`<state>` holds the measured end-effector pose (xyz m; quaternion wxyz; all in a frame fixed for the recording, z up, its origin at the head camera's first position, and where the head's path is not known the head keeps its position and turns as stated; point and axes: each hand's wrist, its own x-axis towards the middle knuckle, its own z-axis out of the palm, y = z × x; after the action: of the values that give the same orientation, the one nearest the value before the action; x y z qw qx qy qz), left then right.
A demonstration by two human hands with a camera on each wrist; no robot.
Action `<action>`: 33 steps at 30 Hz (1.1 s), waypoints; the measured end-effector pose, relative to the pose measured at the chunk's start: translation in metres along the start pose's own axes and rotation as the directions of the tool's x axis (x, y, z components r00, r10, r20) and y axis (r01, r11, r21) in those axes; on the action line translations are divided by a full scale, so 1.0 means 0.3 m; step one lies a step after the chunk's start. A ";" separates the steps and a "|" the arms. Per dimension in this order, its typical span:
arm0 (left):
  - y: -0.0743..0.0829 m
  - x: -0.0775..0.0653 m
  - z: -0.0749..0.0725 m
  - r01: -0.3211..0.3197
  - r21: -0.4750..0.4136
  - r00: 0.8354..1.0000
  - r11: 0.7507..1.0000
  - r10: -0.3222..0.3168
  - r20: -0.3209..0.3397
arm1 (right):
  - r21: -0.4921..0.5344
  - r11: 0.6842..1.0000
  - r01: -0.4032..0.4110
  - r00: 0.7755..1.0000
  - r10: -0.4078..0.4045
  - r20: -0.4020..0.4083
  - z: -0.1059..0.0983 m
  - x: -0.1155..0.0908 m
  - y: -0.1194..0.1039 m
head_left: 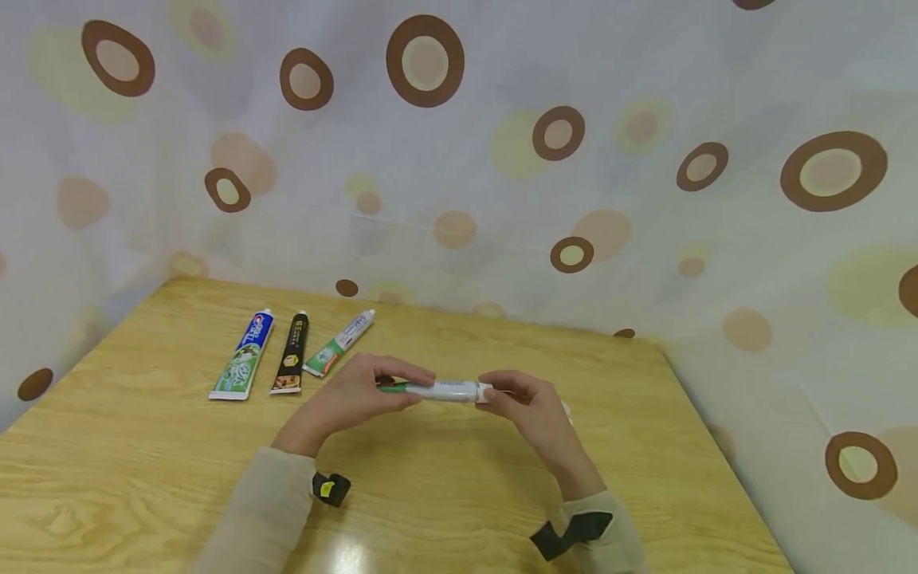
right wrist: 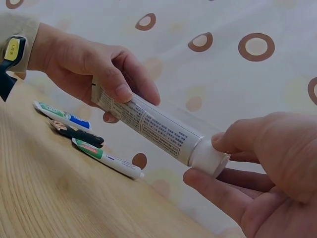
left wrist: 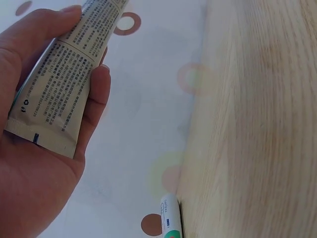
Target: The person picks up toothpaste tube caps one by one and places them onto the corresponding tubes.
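Note:
A toothpaste tube, white with a green end, is held level above the table between both hands. My left hand grips it near its flat crimped end, thumb on one side and fingers on the other. In the left wrist view, fine dark print covers the pale back of the tube. My right hand pinches the white cap between thumb and fingers. The cap sits against the tube's shoulder; whether it is threaded on I cannot tell.
Three toothpaste tubes lie at the table's back left: a blue and green one, a black one and a green and white one. Some small pale thing shows behind my right hand. A dotted cloth hangs behind the wooden table.

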<state>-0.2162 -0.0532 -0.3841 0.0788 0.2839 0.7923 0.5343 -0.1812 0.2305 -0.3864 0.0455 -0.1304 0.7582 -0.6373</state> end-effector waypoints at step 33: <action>-0.010 0.016 0.030 0.053 -0.060 0.997 0.997 -0.056 -0.053 | -0.053 0.997 0.050 0.999 -0.051 -0.020 -0.016 -0.008 0.005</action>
<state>-0.2174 -0.0442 -0.3895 0.0799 0.2452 0.7856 0.5625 -0.1802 0.2359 -0.3872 0.0179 -0.1437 0.7714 -0.6196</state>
